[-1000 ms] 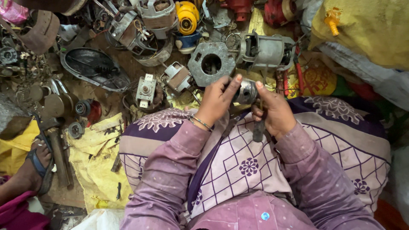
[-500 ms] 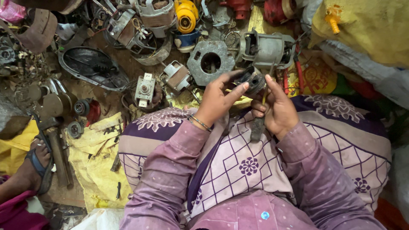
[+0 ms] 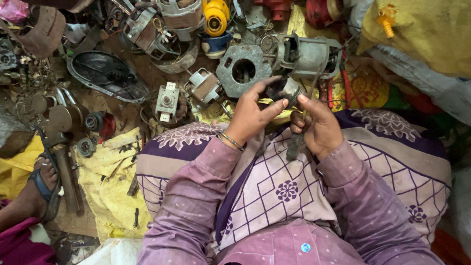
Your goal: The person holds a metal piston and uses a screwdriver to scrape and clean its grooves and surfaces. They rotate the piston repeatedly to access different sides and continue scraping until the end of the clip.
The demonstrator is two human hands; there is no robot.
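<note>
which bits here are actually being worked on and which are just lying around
In hand:
left hand
right hand
small grey metal part
dark-handled tool

Lying about:
round grey plate with a hole
yellow motor part
hammer
black pan

I see little free room ahead: just beyond my left hand point(image 3: 250, 115) and right hand point(image 3: 316, 125) the round plate point(image 3: 244, 70) and grey motor point(image 3: 306, 55) block the way. Further left, small motors point(image 3: 168, 101) and a dark pan point(image 3: 105, 76) crowd the floor point(image 3: 130, 110). The yellow sack point(image 3: 422, 29) closes off the right. A hand can pass freely only over my lap point(image 3: 294, 181) and the yellow cloth point(image 3: 108, 181) at my left.
</note>
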